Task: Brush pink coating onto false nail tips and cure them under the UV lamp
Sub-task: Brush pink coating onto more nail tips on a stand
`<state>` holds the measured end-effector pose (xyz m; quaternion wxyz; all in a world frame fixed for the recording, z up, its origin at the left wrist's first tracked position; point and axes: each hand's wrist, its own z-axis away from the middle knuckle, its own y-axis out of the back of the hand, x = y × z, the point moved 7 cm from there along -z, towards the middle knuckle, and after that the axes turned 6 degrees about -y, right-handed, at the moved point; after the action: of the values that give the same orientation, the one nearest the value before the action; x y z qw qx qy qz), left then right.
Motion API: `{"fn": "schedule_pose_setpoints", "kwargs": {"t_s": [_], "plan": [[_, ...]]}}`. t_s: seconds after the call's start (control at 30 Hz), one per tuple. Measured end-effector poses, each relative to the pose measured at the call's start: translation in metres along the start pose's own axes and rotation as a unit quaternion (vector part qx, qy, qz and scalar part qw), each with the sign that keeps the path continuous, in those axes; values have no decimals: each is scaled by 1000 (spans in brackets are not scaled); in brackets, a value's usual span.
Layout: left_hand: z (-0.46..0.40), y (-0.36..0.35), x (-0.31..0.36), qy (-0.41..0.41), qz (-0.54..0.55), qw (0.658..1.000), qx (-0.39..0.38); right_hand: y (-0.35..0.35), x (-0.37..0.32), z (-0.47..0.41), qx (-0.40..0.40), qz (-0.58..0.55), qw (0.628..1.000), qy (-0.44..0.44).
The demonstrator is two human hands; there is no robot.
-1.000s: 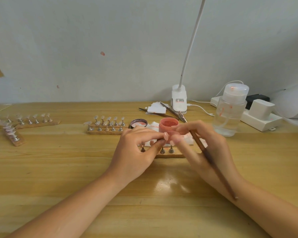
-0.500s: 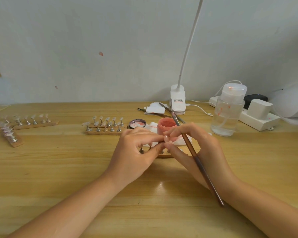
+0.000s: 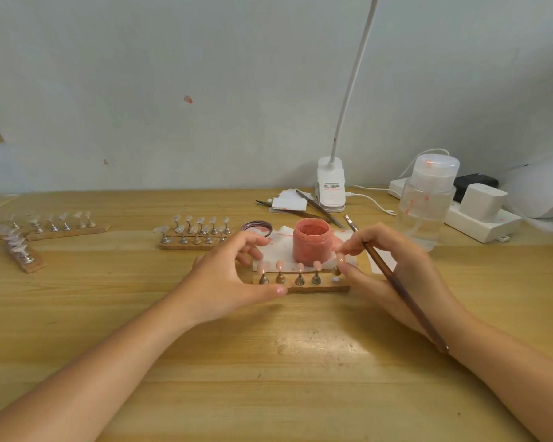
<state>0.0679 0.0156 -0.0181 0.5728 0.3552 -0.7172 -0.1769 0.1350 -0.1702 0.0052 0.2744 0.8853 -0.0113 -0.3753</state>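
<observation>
A wooden holder strip point(image 3: 320, 288) lies at the table's middle with several pink-coated nail tips point(image 3: 298, 268) on small metal stands. My right hand point(image 3: 393, 272) grips a brown brush point(image 3: 406, 298) and its fingertips pinch the rightmost tip point(image 3: 340, 258) over the strip's right end. My left hand point(image 3: 230, 275) curves round the strip's left end, thumb against its front edge, fingers spread apart behind it. An open pink jar point(image 3: 310, 244) stands on a tissue point(image 3: 278, 247) behind the strip. The white UV lamp point(image 3: 543, 189) sits at the far right.
Strips of clear nail tips lie at centre-left point(image 3: 192, 236) and far left point(image 3: 55, 226). The jar's lid point(image 3: 256, 228), a pump bottle point(image 3: 428, 208), a white power strip point(image 3: 482, 221), a clip desk lamp point(image 3: 331, 186) and spare tools point(image 3: 316, 207) line the back.
My hands were pinched together over one tip; they have parted. The left hand moved left to the strip's end, and the right hand carried the tip to the strip's right end.
</observation>
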Motion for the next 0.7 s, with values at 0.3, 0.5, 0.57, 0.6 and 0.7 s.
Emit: {"fn": "schedule_pose_setpoints", "kwargs": {"t_s": [0.3, 0.5, 0.57, 0.6, 0.7], "plan": [[-2, -2, -5, -7, 41, 999, -27, -3, 2, 1, -23, 40, 999, -12], [-1, 2, 3, -44, 70, 996, 31, 8, -20, 4, 74, 31, 996, 30], [0, 1, 7, -63, 87, 993, 52, 4, -30, 9, 63, -30, 996, 58], [0, 1, 10, -72, 93, 991, 61, 0, -34, 11, 48, -63, 995, 56], [2, -2, 16, -97, 94, 988, 76, -14, -40, 15, 11, -128, 991, 27]]}}
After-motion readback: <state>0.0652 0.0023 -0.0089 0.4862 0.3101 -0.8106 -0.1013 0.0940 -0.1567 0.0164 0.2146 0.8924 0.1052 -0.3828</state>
